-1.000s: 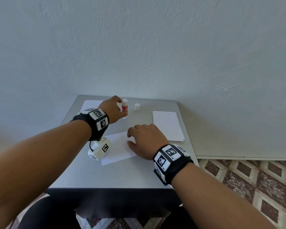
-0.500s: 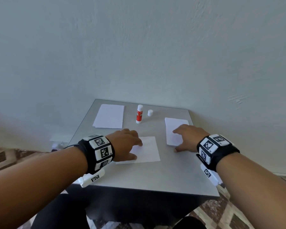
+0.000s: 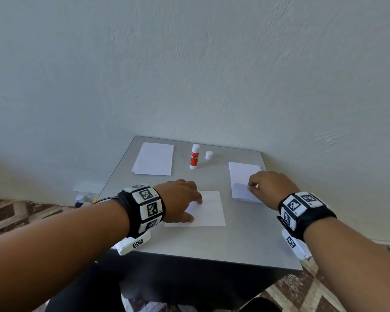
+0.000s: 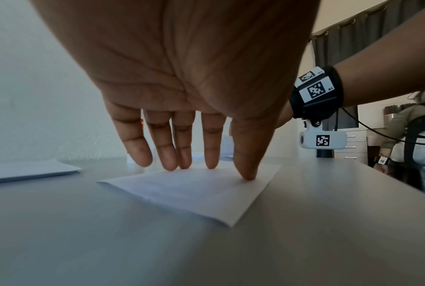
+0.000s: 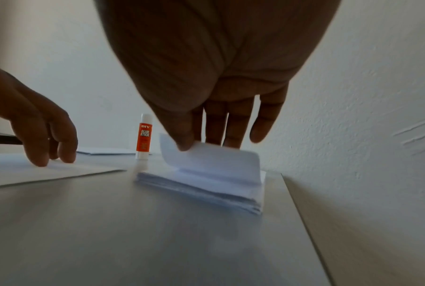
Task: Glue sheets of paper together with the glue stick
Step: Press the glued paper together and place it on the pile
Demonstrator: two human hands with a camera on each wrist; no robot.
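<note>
Two hands at work on the grey table [image 3: 185, 244]. Left hand [image 3: 180, 202] lies flat on a single sheet [image 3: 212, 208] near centre, fingers [image 4: 168, 154] straight and a bit spread, thumb tip pressing the paper, so it holds nothing, just pins it. Right hand [image 3: 269, 189] is at the stack of sheets [image 3: 243, 174] on the right; thumb and forefinger pinch the near-left corner of the top sheet [image 5: 213, 160], which curls up off the pile, other fingers loose & straight.

Glue stick [image 3: 194, 156] stands upright at the far middle w/ cap [image 3: 209, 155] off, just right of it. Another paper pile [image 3: 154, 159] sits far left.

Step in hand, prob.: peeling one sheet from the stack to lay on the pinned one. Can't tell if glue is on it already.

Next move needs: lift only one sheet, carry it left, line up edges over the pinned sheet, then press flat w/o shifting it.
</note>
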